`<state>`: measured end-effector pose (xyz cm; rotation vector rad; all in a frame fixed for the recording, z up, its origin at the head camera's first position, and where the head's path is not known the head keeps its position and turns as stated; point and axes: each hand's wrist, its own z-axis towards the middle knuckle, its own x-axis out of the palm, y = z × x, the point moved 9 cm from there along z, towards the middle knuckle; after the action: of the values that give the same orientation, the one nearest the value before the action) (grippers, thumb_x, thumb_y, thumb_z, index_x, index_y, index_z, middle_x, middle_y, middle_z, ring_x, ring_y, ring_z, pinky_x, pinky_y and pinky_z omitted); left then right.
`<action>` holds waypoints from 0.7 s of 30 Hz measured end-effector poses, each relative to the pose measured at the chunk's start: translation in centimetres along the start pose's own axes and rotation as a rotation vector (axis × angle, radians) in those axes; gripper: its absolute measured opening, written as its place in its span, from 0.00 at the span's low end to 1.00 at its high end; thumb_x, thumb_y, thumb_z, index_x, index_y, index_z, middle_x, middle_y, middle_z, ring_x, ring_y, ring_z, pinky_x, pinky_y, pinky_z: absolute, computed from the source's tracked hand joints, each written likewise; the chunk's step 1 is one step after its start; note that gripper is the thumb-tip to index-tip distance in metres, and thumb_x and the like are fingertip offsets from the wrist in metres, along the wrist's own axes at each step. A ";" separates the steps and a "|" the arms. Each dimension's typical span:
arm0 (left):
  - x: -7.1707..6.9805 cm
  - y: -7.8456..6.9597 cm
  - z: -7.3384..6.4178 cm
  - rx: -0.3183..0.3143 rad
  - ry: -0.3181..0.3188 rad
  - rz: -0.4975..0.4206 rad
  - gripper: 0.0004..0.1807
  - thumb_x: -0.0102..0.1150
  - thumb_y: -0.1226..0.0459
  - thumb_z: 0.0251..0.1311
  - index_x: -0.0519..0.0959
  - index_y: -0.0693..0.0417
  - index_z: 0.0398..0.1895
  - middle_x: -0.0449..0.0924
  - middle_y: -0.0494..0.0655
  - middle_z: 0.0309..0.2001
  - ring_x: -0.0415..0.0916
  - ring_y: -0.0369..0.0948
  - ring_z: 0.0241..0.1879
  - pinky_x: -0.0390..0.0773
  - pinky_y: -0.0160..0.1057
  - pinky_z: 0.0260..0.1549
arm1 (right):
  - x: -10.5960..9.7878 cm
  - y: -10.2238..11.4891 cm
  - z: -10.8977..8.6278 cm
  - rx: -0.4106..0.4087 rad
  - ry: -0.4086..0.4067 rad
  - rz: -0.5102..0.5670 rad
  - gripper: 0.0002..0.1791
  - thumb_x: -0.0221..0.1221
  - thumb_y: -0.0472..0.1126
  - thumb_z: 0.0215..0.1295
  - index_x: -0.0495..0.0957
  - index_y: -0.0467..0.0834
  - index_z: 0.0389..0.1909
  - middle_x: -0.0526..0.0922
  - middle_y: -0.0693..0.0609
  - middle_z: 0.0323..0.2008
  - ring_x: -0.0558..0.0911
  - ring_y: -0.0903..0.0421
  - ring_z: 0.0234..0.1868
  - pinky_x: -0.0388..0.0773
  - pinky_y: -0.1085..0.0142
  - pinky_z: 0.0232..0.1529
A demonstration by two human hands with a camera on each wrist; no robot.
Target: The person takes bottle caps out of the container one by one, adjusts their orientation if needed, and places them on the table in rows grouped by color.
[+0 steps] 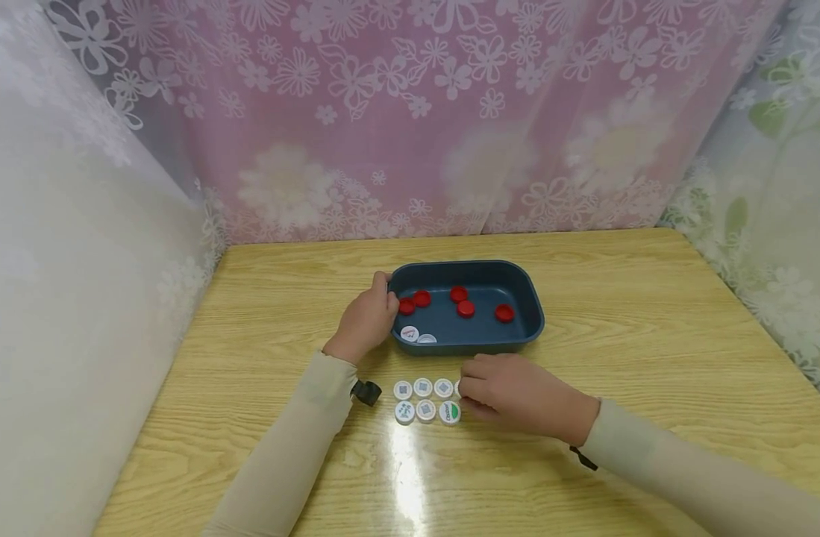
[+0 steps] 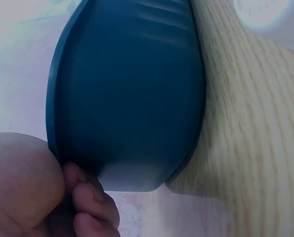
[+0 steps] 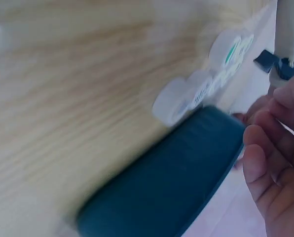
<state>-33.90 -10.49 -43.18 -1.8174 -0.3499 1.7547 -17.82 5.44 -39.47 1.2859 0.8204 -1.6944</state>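
White caps [image 1: 443,387] beside a blue tray [image 1: 470,348]

Handling, judged by eye: caps look like moulded plastic, so probably light, stiff and hard to break. Smooth sides may slip under a dry fingertip; best hold is a thumb-and-finger pinch across the ridged edge, lifting straight up so the neighbour is not nudged. Tray appears thin-walled, fairly rigid and light; its rim is the natural hold.

Hands: left hand [image 1: 368,317] grips the tray's left end, thumb over the rim. Right hand [image 1: 517,395] is at the right end of the back row, fingers loosely bent, no cap visible between them; contact with the end cap cannot be told.

Position and look: caps lie flat on the desk [image 1: 282,313], just in front of the tray. Three show in the front row, one printed green; the back row shows three whole and one partly hidden. Several tops carry small square marks. Inside the tray: five red caps [image 1: 466,308], scattered, plus two white discs [image 1: 410,333] near the front left corner, one with reddish print.
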 end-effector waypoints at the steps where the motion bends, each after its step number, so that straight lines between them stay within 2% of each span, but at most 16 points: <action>1: 0.0 0.1 0.0 -0.003 0.002 -0.001 0.24 0.42 0.61 0.81 0.60 0.60 0.73 0.69 0.48 0.20 0.68 0.44 0.20 0.65 0.39 0.23 | -0.1 -0.3 -0.1 0.013 -0.003 0.004 0.11 0.72 0.41 0.62 0.77 0.50 0.31 0.72 0.60 0.29 0.70 0.64 0.30 0.71 0.73 0.31; 4: 0.1 0.1 0.1 -0.010 0.008 -0.008 0.24 0.42 0.61 0.81 0.59 0.60 0.74 0.69 0.48 0.21 0.69 0.45 0.21 0.65 0.40 0.24 | -0.3 -0.7 -0.6 0.037 0.007 0.019 0.12 0.72 0.41 0.62 0.76 0.51 0.30 0.71 0.61 0.29 0.69 0.64 0.30 0.69 0.74 0.30; 10: -0.1 0.0 0.2 -0.015 0.010 -0.025 0.23 0.41 0.60 0.81 0.60 0.59 0.74 0.68 0.47 0.21 0.68 0.45 0.21 0.65 0.40 0.25 | 0.1 -1.4 -1.2 0.077 0.018 0.038 0.10 0.71 0.41 0.63 0.77 0.51 0.32 0.71 0.61 0.29 0.69 0.64 0.31 0.70 0.74 0.31; 16: -0.1 0.0 0.2 -0.012 0.019 -0.039 0.23 0.42 0.61 0.81 0.59 0.59 0.73 0.66 0.46 0.20 0.68 0.45 0.20 0.65 0.40 0.24 | -0.1 -1.7 -1.6 0.063 -0.054 0.049 0.10 0.72 0.39 0.61 0.78 0.51 0.33 0.73 0.61 0.31 0.71 0.65 0.32 0.73 0.73 0.32; 21: 0.2 0.8 0.3 -0.032 0.060 -0.106 0.24 0.42 0.59 0.82 0.59 0.56 0.75 0.69 0.48 0.24 0.70 0.44 0.24 0.68 0.41 0.28 | -0.8 -2.1 -1.5 0.043 -0.119 0.027 0.10 0.72 0.37 0.59 0.80 0.49 0.37 0.76 0.59 0.34 0.72 0.63 0.32 0.75 0.71 0.33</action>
<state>-34.35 -10.93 -43.77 -1.8354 -0.4444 1.6281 -18.98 7.86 -39.06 1.2071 0.6973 -1.7568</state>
